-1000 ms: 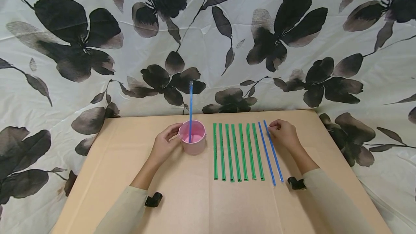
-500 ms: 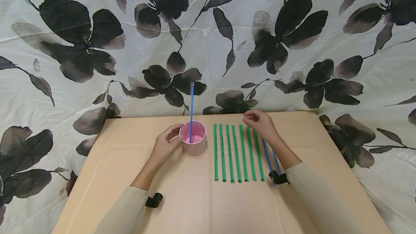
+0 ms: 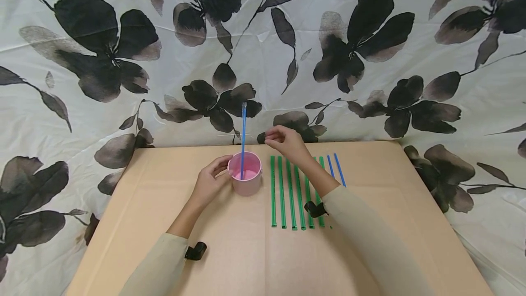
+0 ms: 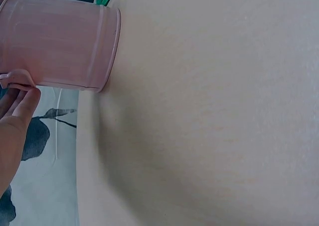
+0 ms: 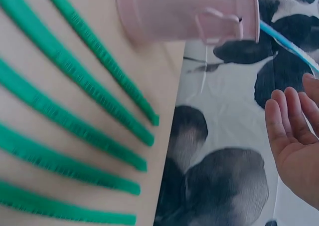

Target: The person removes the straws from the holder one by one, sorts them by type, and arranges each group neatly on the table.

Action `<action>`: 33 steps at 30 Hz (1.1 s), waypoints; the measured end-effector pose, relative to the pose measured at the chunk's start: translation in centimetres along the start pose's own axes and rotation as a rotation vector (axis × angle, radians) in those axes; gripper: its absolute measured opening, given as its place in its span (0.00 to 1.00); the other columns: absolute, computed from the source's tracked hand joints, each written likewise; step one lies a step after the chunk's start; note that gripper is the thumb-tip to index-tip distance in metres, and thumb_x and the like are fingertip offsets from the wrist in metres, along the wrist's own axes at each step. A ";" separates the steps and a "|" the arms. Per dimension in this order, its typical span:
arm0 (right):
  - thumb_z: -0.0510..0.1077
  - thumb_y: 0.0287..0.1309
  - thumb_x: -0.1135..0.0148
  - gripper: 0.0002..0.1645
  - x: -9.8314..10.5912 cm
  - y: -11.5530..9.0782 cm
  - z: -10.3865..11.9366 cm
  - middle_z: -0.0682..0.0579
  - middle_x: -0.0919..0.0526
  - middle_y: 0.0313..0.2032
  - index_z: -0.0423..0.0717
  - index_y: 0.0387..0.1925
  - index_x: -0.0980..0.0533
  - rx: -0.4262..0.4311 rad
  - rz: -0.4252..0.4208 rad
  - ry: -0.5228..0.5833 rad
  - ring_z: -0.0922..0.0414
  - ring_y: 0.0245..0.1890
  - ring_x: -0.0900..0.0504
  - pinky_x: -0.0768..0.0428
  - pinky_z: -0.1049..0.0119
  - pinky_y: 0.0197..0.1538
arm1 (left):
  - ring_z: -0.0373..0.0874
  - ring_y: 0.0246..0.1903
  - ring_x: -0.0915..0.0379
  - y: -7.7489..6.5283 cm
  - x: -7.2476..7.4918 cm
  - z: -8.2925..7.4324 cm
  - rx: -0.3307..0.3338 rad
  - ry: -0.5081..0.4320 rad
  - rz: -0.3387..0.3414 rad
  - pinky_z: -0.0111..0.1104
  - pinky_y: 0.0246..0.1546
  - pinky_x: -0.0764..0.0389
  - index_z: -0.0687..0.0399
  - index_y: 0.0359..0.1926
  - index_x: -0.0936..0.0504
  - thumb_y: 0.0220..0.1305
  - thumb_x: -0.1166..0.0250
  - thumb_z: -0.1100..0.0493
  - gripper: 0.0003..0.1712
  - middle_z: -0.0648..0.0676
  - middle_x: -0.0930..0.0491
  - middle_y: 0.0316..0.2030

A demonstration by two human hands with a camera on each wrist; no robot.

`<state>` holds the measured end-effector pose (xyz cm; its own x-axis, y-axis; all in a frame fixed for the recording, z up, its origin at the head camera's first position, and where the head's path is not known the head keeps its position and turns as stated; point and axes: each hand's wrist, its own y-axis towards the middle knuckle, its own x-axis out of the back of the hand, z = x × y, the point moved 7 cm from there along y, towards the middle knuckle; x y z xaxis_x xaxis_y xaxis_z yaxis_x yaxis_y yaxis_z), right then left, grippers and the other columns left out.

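A pink bucket (image 3: 246, 188) with small side handles stands upright on the table, left of centre. My left hand (image 3: 210, 182) holds it at its left side; the left wrist view shows the fingers (image 4: 26, 106) against the handle loop. One blue straw (image 3: 244, 127) rises out of the bucket. My right hand (image 3: 287, 143) is raised at the back, right of that straw and apart from it. Its fingers (image 5: 276, 121) are loosely bent and hold nothing in the right wrist view. Beneath the right forearm lies a row of green printed straw-like sticks (image 3: 273, 191).
Two more blue straws (image 3: 339, 168) lie right of the green row, partly hidden by the right sleeve. The tan table (image 3: 230, 250) ends at the back against a white floral cloth (image 3: 296, 72). Each wrist wears a black camera mount (image 3: 196, 251).
My right hand has moved left from beside the two blue straws, across the green row, toward the bucket. My left hand stays at the bucket.
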<state>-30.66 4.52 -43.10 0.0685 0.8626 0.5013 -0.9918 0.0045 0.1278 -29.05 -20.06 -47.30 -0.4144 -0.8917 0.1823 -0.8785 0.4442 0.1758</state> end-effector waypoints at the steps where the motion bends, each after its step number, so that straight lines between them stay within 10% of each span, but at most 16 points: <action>1: 0.49 0.59 0.34 0.16 -0.4 0.3 0.3 0.53 0.14 0.40 0.50 0.48 0.21 0.000 0.005 0.013 0.59 0.40 0.16 0.15 0.65 0.44 | 0.66 0.59 0.30 -0.1 0.0 -0.3 -0.003 0.005 0.003 0.45 0.62 0.25 0.68 0.62 0.30 0.63 0.37 0.66 0.27 0.69 0.28 0.60; 19: 0.38 0.62 0.38 0.20 -5.8 3.6 2.4 0.41 0.18 0.47 0.38 0.55 0.27 -0.061 0.057 0.223 0.48 0.46 0.16 0.14 0.66 0.45 | 0.67 0.58 0.30 -0.2 -0.1 -0.7 -0.013 0.004 -0.002 0.56 0.62 0.29 0.71 0.61 0.30 0.62 0.38 0.70 0.26 0.70 0.28 0.60; 33: 0.38 0.62 0.38 0.17 -5.0 3.3 3.6 0.41 0.18 0.42 0.36 0.51 0.26 -0.017 0.003 0.339 0.54 0.38 0.15 0.14 0.53 0.46 | 0.65 0.58 0.29 -0.1 -0.2 -0.7 -0.007 0.009 -0.001 0.54 0.62 0.28 0.70 0.61 0.30 0.62 0.38 0.69 0.26 0.70 0.27 0.59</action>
<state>-33.89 -1.65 -42.09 0.0283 0.9818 0.1878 -0.9938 0.0074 0.1112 -28.70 -19.88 -46.69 -0.4114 -0.8914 0.1904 -0.8773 0.4439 0.1827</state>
